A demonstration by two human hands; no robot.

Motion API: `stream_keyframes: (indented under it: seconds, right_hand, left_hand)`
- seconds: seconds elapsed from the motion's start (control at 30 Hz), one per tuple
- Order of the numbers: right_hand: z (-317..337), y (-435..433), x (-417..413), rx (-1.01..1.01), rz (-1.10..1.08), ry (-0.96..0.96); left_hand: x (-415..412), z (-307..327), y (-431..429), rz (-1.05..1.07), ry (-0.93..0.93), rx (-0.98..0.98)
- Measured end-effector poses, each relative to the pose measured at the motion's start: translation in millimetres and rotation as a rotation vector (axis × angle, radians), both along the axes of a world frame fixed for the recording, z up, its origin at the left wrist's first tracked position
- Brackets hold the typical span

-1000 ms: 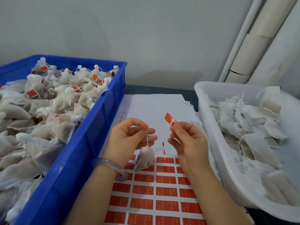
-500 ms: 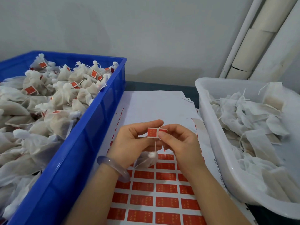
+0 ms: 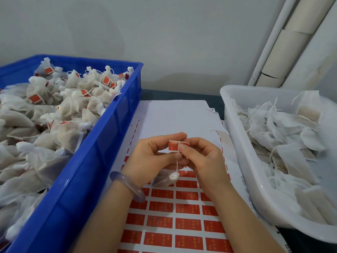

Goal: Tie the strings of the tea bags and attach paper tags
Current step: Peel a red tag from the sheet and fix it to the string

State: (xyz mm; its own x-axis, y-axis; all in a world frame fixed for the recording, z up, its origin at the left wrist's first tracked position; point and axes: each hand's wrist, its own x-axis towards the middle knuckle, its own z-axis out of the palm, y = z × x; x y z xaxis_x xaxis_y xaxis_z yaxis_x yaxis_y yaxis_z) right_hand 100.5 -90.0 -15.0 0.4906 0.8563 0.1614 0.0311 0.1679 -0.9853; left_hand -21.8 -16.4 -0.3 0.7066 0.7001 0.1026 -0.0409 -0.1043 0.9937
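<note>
Left edge of the tabletop: the blue crate, heaped with finished tea bags, red tags showing. That looks like the done pile, parked within easy reach. Centre now: the left hand, its grip pinched on the left half of a red paper tag, holding it up at working height. The string runs down from the tag's middle to the knotted tea bag, which dangles above the sheet of red tag stickers. The right hand clamps its grip on the tag's right half, apparently folding it shut over the string. Right edge: the white tub of untagged tea bags, likely the supply for the next round.
</note>
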Motion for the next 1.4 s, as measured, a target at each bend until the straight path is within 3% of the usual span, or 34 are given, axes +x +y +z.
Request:
stream_keyframes:
  seconds: [0.3,0.47,0.67,0.97,1.2,1.4]
  right_hand:
    - [1.3,0.6,3.1,-0.032,0.04,0.142]
    - [1.4,0.5,2.7,-0.008,0.004,0.086]
    - [1.2,0.7,3.5,-0.005,-0.068,-0.012]
    - [2.0,-0.3,1.4,-0.008,-0.024,-0.044]
    - [1.7,-0.9,-0.5,-0.03,0.005,-0.101]
    - [1.0,-0.8,0.0,-0.023,0.041,-0.093]
  left_hand:
    - [-1.2,-1.0,1.1,-0.041,0.008,0.036]
    - [-1.8,0.6,0.7,-0.035,0.006,0.058]
    - [-0.4,0.3,2.2,0.158,-0.014,0.06]
    - [2.7,-1.2,4.1,0.211,-0.075,0.047]
    - [4.0,-6.3,2.4,0.415,-0.002,0.205]
    - [3.6,-1.6,1.1,0.291,0.014,0.259]
